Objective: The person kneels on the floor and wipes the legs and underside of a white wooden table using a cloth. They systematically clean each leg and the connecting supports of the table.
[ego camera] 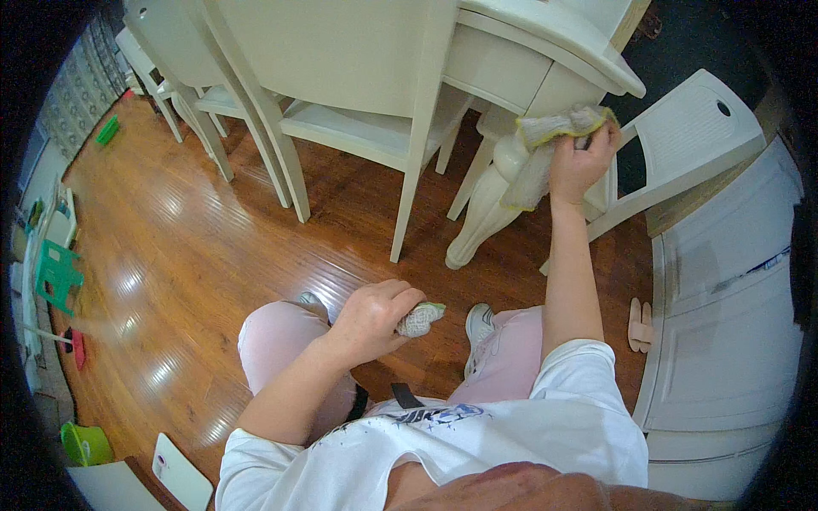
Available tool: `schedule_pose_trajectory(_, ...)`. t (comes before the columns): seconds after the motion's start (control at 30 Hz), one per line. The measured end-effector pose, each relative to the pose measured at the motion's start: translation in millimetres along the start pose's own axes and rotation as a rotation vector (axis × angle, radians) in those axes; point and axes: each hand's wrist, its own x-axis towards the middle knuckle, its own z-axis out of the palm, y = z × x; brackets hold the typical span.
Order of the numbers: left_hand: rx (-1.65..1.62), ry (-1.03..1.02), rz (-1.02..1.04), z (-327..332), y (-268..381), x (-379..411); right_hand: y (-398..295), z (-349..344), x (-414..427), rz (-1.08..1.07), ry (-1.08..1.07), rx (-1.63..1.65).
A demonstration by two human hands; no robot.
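My right hand is closed on a whitish cleaning cloth with a yellow edge, which lies against the upper part of a white carved table leg, just below the table's apron. Lower down, over my knee, my left hand grips a bunched light cloth with a green edge; it touches no furniture. The palm and most of that cloth are hidden.
White chairs stand at the table's left, and another white chair at its right. A white cabinet door and pink slippers are at right. Far left are a green stool and a green bucket.
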Motion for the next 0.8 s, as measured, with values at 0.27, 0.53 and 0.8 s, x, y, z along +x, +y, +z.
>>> schedule_pose_trajectory(0.27, -0.002, -0.007, -0.014, -4.9, -1.9, -6.4, 4.8, 3.4, -3.2, 0.005, 0.024, 0.002)
schedule_pose_trajectory(0.53, 0.0, 0.007, 0.007, -6.7, 2.7, -5.2, 22.8, -0.1, -58.9, -0.121, -0.148, -0.045)
schedule_pose_trajectory(0.8, 0.002, -0.012, 0.013, -0.9, 4.2, 0.8, 32.9, -15.5, -70.8, -0.116, -0.336, -0.018)
